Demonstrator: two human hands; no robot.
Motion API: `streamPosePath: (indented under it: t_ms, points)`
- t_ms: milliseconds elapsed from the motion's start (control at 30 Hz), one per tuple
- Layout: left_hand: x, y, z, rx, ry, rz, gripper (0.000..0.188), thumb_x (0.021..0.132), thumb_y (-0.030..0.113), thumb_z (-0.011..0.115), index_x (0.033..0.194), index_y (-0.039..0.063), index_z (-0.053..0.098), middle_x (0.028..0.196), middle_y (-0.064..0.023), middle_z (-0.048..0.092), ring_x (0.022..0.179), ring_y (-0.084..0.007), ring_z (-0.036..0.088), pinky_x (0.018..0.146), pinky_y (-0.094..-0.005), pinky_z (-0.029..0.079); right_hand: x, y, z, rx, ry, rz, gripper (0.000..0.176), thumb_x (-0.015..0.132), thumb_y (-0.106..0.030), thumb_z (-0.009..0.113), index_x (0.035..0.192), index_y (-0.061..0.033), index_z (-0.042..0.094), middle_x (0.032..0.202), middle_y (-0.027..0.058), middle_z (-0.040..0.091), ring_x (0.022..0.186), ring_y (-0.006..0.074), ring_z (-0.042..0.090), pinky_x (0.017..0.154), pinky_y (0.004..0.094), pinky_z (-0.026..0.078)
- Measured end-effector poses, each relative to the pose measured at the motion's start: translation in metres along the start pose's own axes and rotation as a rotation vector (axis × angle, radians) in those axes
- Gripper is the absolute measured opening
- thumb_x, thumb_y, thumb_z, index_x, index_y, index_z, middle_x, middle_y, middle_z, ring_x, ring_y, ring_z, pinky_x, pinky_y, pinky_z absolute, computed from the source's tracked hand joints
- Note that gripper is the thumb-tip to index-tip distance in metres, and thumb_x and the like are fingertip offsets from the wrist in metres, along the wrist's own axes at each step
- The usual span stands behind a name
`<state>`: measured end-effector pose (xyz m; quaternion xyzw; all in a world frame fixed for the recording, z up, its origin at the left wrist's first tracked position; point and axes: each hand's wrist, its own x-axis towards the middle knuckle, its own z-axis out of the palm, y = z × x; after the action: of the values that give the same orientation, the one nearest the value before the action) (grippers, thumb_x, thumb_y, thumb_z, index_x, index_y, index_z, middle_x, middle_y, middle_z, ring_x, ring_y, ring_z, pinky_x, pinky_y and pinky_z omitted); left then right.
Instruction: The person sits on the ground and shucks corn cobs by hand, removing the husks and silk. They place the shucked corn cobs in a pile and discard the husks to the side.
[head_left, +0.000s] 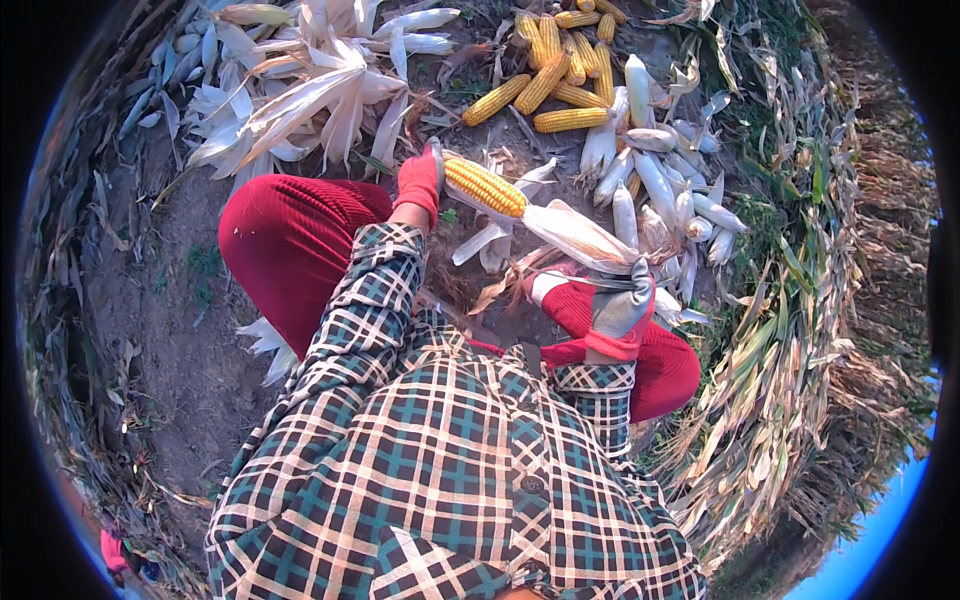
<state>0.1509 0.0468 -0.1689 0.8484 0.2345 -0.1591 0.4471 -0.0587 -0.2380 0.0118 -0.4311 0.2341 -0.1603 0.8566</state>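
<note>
A yellow corn cob (486, 186) lies stretched between my hands, its kernels bared along most of its length. My left hand (420, 176), in a red work glove with a grey palm, grips the cob's left end. Pale dry husk (581, 238) peels away from the other end, and my right hand (622, 304), in the same kind of glove, is closed around it. Loose husk pieces (487, 244) rest on the soil just below the cob. My crossed legs in red ribbed trousers (300, 247) frame the spot.
Bare yellow cobs (547, 75) are heaped ahead. Right of them lies a pile of unhusked ears (660, 180). Stripped husks (322, 90) form a mound at the upper left. Dry corn stalks (780, 360) line the right side. A person in pink (112, 551) shows at the lower left edge.
</note>
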Motion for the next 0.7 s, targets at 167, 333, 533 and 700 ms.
streamPosePath:
  t_ms: [167, 333, 533, 700]
  points:
    - [-0.046, 0.042, -0.010, 0.126, 0.230, 0.207, 0.067, 0.096, 0.059, 0.041, 0.092, 0.000, 0.071, 0.089, -0.0328, 0.065, 0.093, -0.0463, 0.064, 0.081, -0.0518, 0.049, 0.035, 0.011, -0.002, -0.193, 0.485, -0.235, 0.037, 0.096, -0.022, 0.061, 0.120, 0.0063, 0.056, 0.098, 0.0152, 0.069, 0.082, 0.0260, 0.066, 0.078, 0.0346, 0.053]
    - [-0.084, 0.067, -0.037, 0.075, 0.392, 0.457, 0.047, 0.095, 0.045, 0.055, 0.080, 0.004, 0.069, 0.073, -0.0225, 0.065, 0.072, -0.0439, 0.064, 0.062, -0.0503, 0.049, 0.018, 0.055, 0.036, -0.801, 0.516, -0.374, 0.041, 0.095, -0.021, 0.063, 0.124, 0.0068, 0.054, 0.096, 0.0151, 0.068, 0.079, 0.0268, 0.066, 0.075, 0.0339, 0.054]
    - [-0.112, 0.074, -0.046, -0.775, 0.013, 0.542, 0.035, 0.097, 0.034, 0.054, 0.091, 0.003, 0.069, 0.080, -0.0217, 0.067, 0.072, -0.0381, 0.066, 0.062, -0.0446, 0.049, 0.003, 0.101, 0.077, -1.085, -0.319, -0.576, 0.085, 0.078, -0.023, 0.080, 0.148, -0.0053, 0.035, 0.145, 0.0216, 0.041, 0.135, 0.0388, 0.040, 0.106, 0.0437, 0.041]
    - [-0.139, 0.076, -0.049, -0.668, -0.107, 0.454, 0.038, 0.103, 0.035, 0.049, 0.115, 0.002, 0.063, 0.083, -0.0115, 0.065, 0.084, -0.0195, 0.062, 0.081, -0.0315, 0.048, -0.003, 0.115, 0.076, -0.776, -0.384, -0.267, 0.082, 0.079, -0.022, 0.082, 0.145, -0.0035, 0.038, 0.130, 0.0163, 0.055, 0.116, 0.0232, 0.057, 0.096, 0.0353, 0.047]
